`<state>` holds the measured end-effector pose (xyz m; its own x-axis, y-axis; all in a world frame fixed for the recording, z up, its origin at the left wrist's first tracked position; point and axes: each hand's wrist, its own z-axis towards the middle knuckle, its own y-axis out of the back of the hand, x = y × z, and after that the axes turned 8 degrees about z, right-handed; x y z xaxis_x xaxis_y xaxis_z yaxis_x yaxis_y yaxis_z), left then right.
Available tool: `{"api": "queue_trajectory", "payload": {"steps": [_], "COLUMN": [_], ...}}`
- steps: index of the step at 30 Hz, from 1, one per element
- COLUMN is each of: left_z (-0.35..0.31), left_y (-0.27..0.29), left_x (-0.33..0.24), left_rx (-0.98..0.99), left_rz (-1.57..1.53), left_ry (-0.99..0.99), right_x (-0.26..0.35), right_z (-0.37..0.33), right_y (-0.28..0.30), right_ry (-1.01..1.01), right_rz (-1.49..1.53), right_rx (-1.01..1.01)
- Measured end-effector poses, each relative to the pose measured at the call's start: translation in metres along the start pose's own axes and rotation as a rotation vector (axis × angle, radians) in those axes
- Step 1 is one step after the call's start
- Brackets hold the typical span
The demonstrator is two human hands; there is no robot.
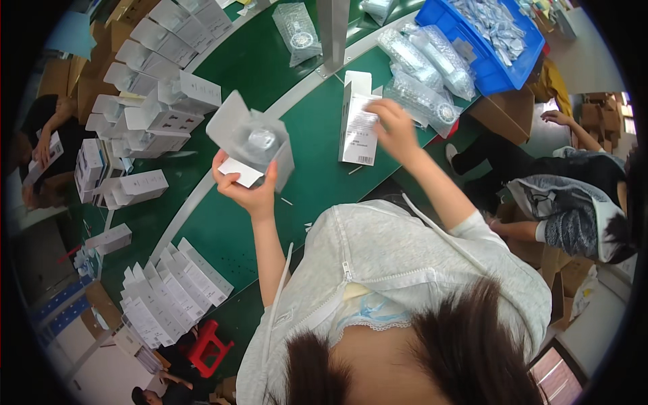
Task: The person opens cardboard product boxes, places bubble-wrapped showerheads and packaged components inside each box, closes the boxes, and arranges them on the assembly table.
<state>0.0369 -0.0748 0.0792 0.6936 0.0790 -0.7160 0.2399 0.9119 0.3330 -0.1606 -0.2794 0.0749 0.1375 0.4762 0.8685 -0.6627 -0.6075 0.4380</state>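
My left hand (246, 196) is closed around an open white box (286, 158), tilted over the green table. Its lid flap stands up and a smaller flap lies between my thumb and fingers. Inside the box is something in clear bubble wrap (262, 139), slightly blurred; its kind cannot be made out. To the right, a second white box (358, 138) with printed text rests on the table, its top flap open. My right hand (393, 128) is at this box's upper right edge, fingers bent and apart from the thumb. Whether the fingertips touch it is unclear.
Several bubble-wrapped items (422, 64) lie at the far right beside a blue bin (493, 57) of small packets. Another wrapped item (297, 34) lies beyond a metal post (332, 34). Rows of open white boxes (172, 101) stand left; more boxes (175, 290) stand lower left. Other people work nearby.
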Motion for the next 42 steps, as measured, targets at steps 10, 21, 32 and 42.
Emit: {"api": "queue_trajectory", "payload": {"steps": [10,21,32,42], "left_z": [-0.048,-0.008,0.0,-0.04], "left_y": [0.028,0.018,0.023,0.127], "left_x": [0.02,-0.027,0.008,0.048], "left_rx": [0.082,0.147,0.05,-0.006], "left_rz": [0.089,0.516,0.254,0.517], "left_ry": [0.26,0.379,0.748,0.571], "right_x": [-0.126,0.011,0.073,0.05], "right_z": [-0.02,0.05,0.086,0.065], "right_y": [0.083,0.012,-0.116,-0.118], "right_ry": [0.377,-0.046,1.067,1.062], "right_rz": [-0.977,0.55,-0.197,-0.135], "right_rx": [0.229,0.1,0.801,0.531]}}
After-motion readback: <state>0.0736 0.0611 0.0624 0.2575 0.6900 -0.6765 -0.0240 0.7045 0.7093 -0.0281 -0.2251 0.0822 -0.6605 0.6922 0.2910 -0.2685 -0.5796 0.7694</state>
